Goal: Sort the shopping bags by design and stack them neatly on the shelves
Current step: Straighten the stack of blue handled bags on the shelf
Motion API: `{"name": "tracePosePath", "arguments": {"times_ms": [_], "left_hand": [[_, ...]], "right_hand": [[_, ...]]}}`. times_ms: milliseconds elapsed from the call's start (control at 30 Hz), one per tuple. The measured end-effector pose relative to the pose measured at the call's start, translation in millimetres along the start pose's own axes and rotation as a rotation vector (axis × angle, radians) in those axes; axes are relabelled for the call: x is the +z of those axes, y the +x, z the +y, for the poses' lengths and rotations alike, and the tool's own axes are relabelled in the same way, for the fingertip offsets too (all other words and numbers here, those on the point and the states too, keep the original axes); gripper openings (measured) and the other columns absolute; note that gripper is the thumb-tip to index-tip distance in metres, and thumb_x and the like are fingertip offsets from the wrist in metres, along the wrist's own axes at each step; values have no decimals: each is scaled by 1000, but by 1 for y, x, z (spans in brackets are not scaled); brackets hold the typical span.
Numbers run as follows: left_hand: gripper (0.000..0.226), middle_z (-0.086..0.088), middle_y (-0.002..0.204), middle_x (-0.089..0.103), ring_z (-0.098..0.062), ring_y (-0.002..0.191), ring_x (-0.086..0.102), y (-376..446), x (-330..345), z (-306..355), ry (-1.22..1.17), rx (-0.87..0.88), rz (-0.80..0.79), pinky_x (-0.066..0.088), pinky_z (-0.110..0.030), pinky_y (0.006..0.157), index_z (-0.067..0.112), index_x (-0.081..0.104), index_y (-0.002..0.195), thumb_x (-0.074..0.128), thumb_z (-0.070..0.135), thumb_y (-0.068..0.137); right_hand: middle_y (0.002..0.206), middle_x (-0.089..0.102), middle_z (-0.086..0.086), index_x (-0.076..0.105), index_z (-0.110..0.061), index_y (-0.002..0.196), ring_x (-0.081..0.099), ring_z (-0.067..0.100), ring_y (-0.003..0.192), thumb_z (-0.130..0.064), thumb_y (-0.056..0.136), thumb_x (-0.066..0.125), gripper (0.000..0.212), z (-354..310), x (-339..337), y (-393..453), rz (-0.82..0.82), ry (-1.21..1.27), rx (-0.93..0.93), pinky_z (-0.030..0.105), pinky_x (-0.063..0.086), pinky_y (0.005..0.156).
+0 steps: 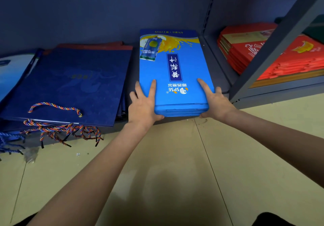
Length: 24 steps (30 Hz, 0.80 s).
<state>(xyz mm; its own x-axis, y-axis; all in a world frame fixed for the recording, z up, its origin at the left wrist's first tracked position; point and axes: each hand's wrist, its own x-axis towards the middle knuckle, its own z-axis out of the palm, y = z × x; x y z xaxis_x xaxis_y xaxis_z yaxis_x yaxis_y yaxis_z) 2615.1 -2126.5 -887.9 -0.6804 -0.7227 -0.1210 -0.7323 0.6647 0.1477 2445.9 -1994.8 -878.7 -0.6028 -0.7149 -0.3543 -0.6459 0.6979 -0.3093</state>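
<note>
**Both hands on blue stack at front edge of bottom shelf**

Forearms reach out from the bottom of the view over a beige tiled floor (175, 164). Left hand (142, 103) grasps the near left corner of the blue stack (175, 71): fingers extended flat on the top bag, thumb hooked under the near edge. Right hand (214, 101) grasps the near right corner in like manner, index finger on top, thumb at the near edge.

Blue stack lies flat on the bottom shelf (219, 78), near end flush with or slightly over the front edge, far end close to the back panel. Print on the top bag is upside down to the viewer; lettering "SPSE" legible.

Navy stack (73, 85) lies left of it on the same shelf, tilted, overhanging the front edge. Multicoloured rope handles (57, 129) hang from it over the floor. Further blue-and-white bags (12, 71) show at the far left edge.

Grey upright (273, 50) divides off the adjoining bay, where red stack (263, 55) lies on its shelf.
</note>
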Motion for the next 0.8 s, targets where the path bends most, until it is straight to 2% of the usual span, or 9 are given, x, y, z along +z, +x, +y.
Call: {"name": "tracePosePath", "arguments": {"times_ms": [67, 167, 200, 300, 433, 567, 633, 700, 800], "left_hand": [[112, -17, 154, -7, -36, 132, 20, -2, 4, -1, 46, 38, 49, 48, -38, 85, 27, -1, 150, 73, 53, 71], [107, -13, 157, -11, -41, 140, 6, -2, 5, -5, 103, 116, 98, 39, -46, 101, 27, 7, 150, 73, 53, 71], [105, -14, 157, -4, -43, 140, 8, -2, 4, -7, 118, 157, 138, 36, -49, 103, 28, 15, 149, 76, 52, 68], [97, -18, 148, 34, -47, 129, 37, 3, 7, -15, 215, 335, 350, 42, -53, 93, 24, 41, 130, 86, 48, 48], [84, -13, 138, 48, -40, 123, 43, 9, 5, -20, 247, 469, 500, 40, -51, 94, 23, 46, 120, 84, 47, 49], [93, -16, 141, 43, -44, 126, 41, 9, 4, -14, 222, 349, 451, 38, -56, 96, 25, 47, 122, 87, 48, 42], [100, -18, 145, 38, -46, 129, 38, 9, 1, -3, 299, 306, 405, 35, -58, 99, 25, 50, 125, 88, 51, 36], [100, -16, 145, 41, -43, 128, 41, 7, 6, 2, 407, 364, 395, 36, -58, 99, 25, 48, 125, 87, 50, 36], [98, -15, 140, 46, -41, 122, 48, 7, 16, -6, 415, 407, 419, 39, -56, 97, 27, 38, 127, 83, 48, 43]], "right_hand": [[128, 27, 16, -8, -45, 146, 51, 29, 78, -13, 73, 79, 118, 0, -1, 0, -2, 5, 4, 41, 48, 82], [127, 28, 16, -7, -44, 146, 51, 30, 78, -13, 72, 80, 118, 0, -2, 0, -5, 7, -11, 41, 48, 81], [127, 28, 16, -6, -44, 146, 51, 30, 79, -13, 72, 80, 117, 1, -3, 0, -4, 11, -19, 41, 48, 82], [125, 31, 15, -1, -44, 147, 48, 28, 83, -14, 73, 79, 113, 3, -10, 1, 23, 46, -38, 41, 47, 84], [125, 34, 14, 2, -44, 147, 43, 27, 86, -15, 72, 80, 112, 4, -19, 2, 34, 36, -48, 44, 47, 85], [124, 35, 15, 2, -44, 147, 43, 27, 86, -16, 71, 81, 113, 5, -22, 4, 33, 13, -54, 44, 48, 81], [124, 35, 15, 1, -43, 147, 43, 28, 84, -15, 72, 80, 112, 4, -19, 3, 29, -4, -49, 43, 48, 81], [124, 33, 16, -1, -42, 147, 45, 28, 82, -14, 74, 78, 111, 2, -14, 2, 27, -9, -45, 41, 47, 81], [123, 32, 16, -4, -42, 147, 51, 30, 79, -13, 76, 76, 111, 1, -6, 1, 33, -7, -52, 42, 49, 82]]}}
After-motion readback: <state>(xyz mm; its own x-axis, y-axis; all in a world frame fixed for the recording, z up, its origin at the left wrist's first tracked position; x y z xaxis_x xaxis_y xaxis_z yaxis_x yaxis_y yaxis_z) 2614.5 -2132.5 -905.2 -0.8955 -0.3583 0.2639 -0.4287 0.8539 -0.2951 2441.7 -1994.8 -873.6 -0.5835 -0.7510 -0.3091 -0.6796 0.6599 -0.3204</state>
